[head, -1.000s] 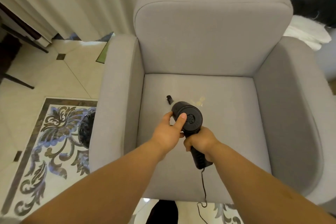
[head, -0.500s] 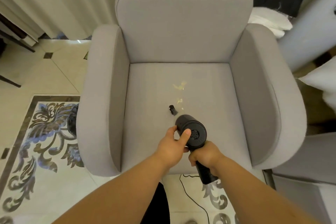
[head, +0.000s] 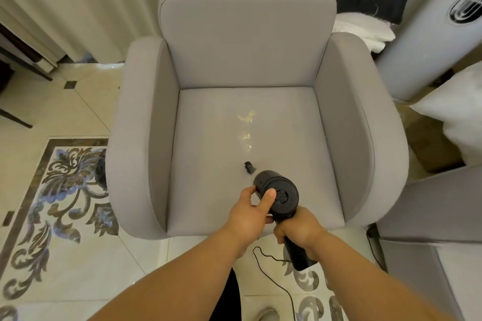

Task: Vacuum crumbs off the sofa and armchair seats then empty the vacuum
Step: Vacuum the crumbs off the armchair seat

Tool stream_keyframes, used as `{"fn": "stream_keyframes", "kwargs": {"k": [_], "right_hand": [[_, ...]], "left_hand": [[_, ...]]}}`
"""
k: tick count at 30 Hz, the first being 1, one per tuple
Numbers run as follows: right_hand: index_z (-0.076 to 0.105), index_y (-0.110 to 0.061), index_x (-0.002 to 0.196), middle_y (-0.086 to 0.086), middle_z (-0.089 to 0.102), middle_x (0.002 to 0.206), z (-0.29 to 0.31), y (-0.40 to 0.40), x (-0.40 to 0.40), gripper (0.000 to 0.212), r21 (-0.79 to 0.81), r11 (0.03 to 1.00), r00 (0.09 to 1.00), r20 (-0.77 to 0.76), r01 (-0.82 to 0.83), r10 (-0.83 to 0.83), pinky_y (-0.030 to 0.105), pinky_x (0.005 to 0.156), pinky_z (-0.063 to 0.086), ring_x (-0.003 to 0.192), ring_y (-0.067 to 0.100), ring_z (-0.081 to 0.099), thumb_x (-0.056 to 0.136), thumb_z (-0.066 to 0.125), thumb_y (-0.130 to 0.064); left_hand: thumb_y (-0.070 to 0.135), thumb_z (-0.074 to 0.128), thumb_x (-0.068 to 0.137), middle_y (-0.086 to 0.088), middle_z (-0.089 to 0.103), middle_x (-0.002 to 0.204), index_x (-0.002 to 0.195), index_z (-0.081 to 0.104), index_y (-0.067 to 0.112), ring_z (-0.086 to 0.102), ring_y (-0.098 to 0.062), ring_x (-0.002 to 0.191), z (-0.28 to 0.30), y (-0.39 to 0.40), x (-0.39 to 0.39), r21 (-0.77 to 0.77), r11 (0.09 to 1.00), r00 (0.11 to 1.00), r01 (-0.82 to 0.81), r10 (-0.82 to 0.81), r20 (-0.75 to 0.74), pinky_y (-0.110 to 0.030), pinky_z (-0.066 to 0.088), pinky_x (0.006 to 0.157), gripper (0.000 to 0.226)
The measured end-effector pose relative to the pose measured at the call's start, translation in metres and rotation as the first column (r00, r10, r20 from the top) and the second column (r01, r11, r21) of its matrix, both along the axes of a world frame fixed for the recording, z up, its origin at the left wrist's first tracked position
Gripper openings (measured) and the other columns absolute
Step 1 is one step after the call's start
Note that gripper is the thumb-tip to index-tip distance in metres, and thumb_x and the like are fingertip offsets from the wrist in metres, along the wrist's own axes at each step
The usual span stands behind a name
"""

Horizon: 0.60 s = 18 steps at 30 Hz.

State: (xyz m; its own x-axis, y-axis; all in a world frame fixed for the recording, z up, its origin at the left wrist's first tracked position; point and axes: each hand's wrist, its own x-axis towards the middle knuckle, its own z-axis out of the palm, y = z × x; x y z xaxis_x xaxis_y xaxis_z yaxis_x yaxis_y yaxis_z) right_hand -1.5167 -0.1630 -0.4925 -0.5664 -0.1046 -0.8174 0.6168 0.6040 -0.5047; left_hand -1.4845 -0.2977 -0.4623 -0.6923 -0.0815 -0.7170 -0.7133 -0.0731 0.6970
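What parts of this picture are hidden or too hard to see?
All from the head view:
- Handheld vacuum: its front is hidden behind its own body; the nozzle tip is too small to tell if it touches the seat.
- Vacuum handle: wrapped by the right hand. The left hand covers the body's side.
- Cord: cut off by the bottom edge.
- Crumbs: blurred pale flecks.
- Armchair: its legs are hidden beneath it.

Blk handheld vacuum over grey armchair seat; crumbs mid-seat.

Grey armchair seat: crumbs, black nozzle.
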Motion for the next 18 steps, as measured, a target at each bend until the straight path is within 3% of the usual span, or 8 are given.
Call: {"fn": "stream_keyframes", "kwargs": {"k": [13, 18], "right_hand": [[0.063, -0.008, 0.082, 0.01, 0.063, 0.075, 0.006, -0.063, -0.141, 0.029, -0.025, 0.992, 0.987, -0.099, 0.126, -0.128, 0.032, 0.062, 0.048, 0.071, 0.029, 0.057, 0.059, 0.069, 0.008], [0.066, -0.004, 0.095, 0.013, 0.065, 0.083, -0.007, -0.083, -0.188, 0.037, -0.032, 0.985, 0.981, -0.087, 0.169, -0.171, 0.034, 0.065, 0.051, 0.075, 0.029, 0.058, 0.06, 0.069, 0.009]], "left_hand": [[0.054, 0.051, 0.09, -0.005, 0.062, 0.114, 0.144, 0.028, 0.028, 0.068, -0.018, 0.095, 0.005, -0.058, -0.153, -0.035, 0.998, 0.995, 0.057, -0.059, -0.081, -0.034, 0.048, 0.091, 0.065], [0.054, 0.05, 0.091, -0.006, 0.059, 0.125, 0.145, 0.028, 0.026, 0.068, -0.018, 0.093, -0.009, -0.075, -0.208, -0.077, 0.991, 0.991, 0.109, -0.115, -0.073, -0.032, 0.049, 0.087, 0.065]]}}
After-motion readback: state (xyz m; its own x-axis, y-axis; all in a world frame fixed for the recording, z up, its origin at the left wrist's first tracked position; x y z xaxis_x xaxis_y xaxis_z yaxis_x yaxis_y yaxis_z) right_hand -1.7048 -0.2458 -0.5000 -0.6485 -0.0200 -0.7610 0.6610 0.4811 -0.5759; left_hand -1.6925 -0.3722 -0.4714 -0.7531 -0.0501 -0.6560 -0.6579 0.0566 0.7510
